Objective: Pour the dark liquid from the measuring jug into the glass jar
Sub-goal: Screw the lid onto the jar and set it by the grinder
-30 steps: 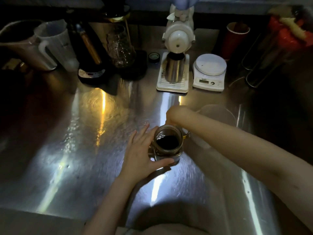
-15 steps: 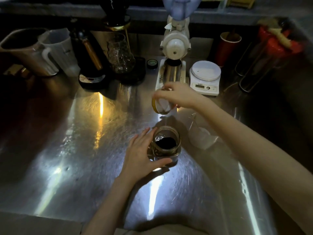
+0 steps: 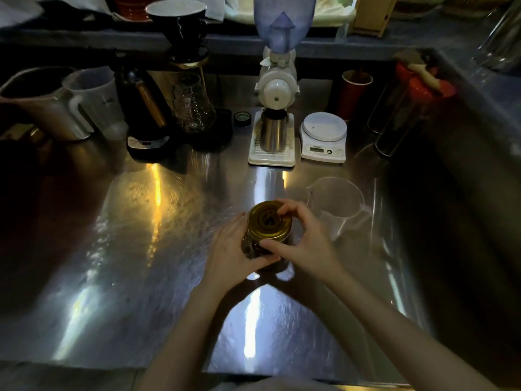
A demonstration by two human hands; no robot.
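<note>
While the glass jar [image 3: 260,249] stood upright on the steel counter [image 3: 141,263], the left hand [image 3: 234,255] wrapped its grip around the jar's left side, fingers curled closed against the glass. Dark liquid showed through the wall below the fingers. A gold lid [image 3: 269,220] sat on the jar's mouth, and the right hand [image 3: 301,244] held it: its grip was pinched shut on the lid, thumb at the near rim and fingertips on the far edge and top. Just beyond the right hand and to its right, the clear measuring jug [image 3: 338,204] stood upright on the counter, apart from both hands, with no dark liquid visible in it. Farther back from the hands stood a white grinder [image 3: 277,91] and, to its right, a white scale [image 3: 323,134].
</note>
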